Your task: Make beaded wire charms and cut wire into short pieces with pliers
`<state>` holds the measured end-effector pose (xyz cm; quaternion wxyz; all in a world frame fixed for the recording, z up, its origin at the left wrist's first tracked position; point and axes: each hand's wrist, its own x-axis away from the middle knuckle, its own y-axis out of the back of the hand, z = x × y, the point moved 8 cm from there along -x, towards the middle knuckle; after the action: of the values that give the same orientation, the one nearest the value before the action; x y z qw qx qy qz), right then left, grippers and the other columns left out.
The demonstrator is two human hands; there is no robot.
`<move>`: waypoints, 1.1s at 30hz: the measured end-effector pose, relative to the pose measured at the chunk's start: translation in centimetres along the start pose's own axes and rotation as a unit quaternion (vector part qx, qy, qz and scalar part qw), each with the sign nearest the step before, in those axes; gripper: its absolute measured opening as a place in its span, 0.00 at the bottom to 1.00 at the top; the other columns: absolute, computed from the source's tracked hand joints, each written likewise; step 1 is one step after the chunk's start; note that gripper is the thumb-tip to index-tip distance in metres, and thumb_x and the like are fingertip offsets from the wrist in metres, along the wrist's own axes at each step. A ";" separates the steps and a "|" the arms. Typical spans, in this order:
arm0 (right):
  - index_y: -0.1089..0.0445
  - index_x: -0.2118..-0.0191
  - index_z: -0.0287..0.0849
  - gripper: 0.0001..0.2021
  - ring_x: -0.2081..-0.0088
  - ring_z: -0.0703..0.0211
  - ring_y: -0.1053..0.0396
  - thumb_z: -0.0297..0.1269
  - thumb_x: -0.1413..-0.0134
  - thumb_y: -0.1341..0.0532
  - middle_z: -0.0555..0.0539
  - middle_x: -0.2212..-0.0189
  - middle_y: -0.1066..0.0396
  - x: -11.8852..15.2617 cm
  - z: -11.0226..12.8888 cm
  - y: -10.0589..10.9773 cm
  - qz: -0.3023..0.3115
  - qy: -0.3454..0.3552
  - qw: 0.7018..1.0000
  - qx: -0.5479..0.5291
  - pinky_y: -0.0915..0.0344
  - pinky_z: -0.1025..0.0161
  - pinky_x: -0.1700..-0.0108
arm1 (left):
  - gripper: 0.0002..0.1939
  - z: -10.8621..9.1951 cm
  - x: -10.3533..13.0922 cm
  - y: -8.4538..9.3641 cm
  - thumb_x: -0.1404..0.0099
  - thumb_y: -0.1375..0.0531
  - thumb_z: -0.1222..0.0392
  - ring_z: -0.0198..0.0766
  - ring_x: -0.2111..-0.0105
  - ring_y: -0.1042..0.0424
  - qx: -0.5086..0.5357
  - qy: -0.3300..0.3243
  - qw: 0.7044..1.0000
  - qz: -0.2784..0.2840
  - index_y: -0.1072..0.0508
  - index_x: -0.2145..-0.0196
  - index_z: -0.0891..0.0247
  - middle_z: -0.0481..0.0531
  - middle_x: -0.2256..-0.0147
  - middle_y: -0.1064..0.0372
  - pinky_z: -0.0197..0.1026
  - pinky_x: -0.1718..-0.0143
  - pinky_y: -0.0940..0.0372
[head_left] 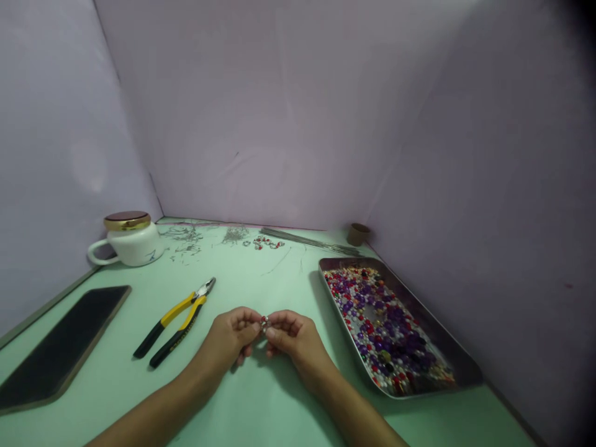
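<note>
Both hands meet near the middle of the pale green table (261, 279). Between their fingertips is a small beaded ring (264, 323) with red and silvery beads. My left hand (235, 335) pinches its left side with thumb and forefinger. From the right, my right hand (293, 338) pinches the other side in the same way. Fine details of the ring are too small to make out. Yellow and black pliers (179, 320) lie with jaws apart to the left of my hands. On the right stands a metal tray (459, 360) of loose red, purple, white and gold beads (382, 316).
A black phone-like slab (65, 347) lies at the left, below a lidded white mug (135, 245). Wire bits (184, 234), beaded rings (265, 243), a bundle of thin rods (310, 241) and a small brown cup (358, 234) line the back, before the walls.
</note>
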<state>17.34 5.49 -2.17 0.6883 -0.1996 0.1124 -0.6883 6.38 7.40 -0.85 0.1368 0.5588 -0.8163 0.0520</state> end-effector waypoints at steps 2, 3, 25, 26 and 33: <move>0.29 0.74 0.36 0.14 0.82 0.67 0.35 0.37 0.69 0.29 0.50 0.81 0.30 0.0 0.0 -0.1 0.008 0.001 1.000 0.012 0.37 0.67 0.77 | 0.11 -0.3 0.2 -0.2 0.51 0.41 0.55 0.28 0.88 0.46 0.007 -0.014 1.000 0.004 0.33 0.71 0.65 0.40 0.88 0.42 0.30 0.87 0.52; 0.29 0.74 0.36 0.14 0.83 0.67 0.36 0.37 0.69 0.29 0.51 0.81 0.31 0.0 0.0 -0.1 0.011 0.000 1.000 0.018 0.38 0.67 0.78 | 0.10 -0.4 0.2 -0.3 0.51 0.41 0.56 0.28 0.88 0.45 0.009 -0.019 1.000 0.009 0.33 0.72 0.65 0.40 0.87 0.41 0.31 0.86 0.51; 0.28 0.76 0.37 0.05 0.78 0.64 0.37 0.31 0.56 0.41 0.48 0.79 0.31 1.6 2.2 -0.9 0.014 0.150 0.915 0.374 0.41 0.67 0.76 | 0.01 0.4 0.2 -0.5 0.52 0.44 0.67 0.29 0.85 0.39 -0.038 -0.032 0.998 0.043 0.33 0.76 0.66 0.42 0.85 0.38 0.32 0.84 0.44; 0.28 0.75 0.37 0.05 0.78 0.64 0.37 0.30 0.56 0.41 0.47 0.79 0.31 1.7 2.4 -1.0 0.016 0.157 0.911 0.382 0.40 0.67 0.76 | 0.01 0.4 0.2 -0.5 0.52 0.44 0.67 0.28 0.85 0.39 -0.042 -0.030 0.998 0.043 0.34 0.77 0.66 0.42 0.85 0.38 0.32 0.84 0.43; 0.29 0.76 0.37 0.05 0.79 0.65 0.38 0.31 0.56 0.41 0.48 0.80 0.32 1.4 1.8 -1.0 0.030 0.137 0.911 0.388 0.42 0.68 0.77 | 0.02 1.0 -0.1 -0.4 0.54 0.43 0.69 0.29 0.88 0.38 -0.046 0.013 0.998 0.052 0.35 0.79 0.65 0.43 0.89 0.37 0.30 0.87 0.44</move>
<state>17.26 4.30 0.04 0.7096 0.1832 -0.0642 -0.6773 6.61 7.14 -1.83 0.1702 0.5079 -0.8440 0.0290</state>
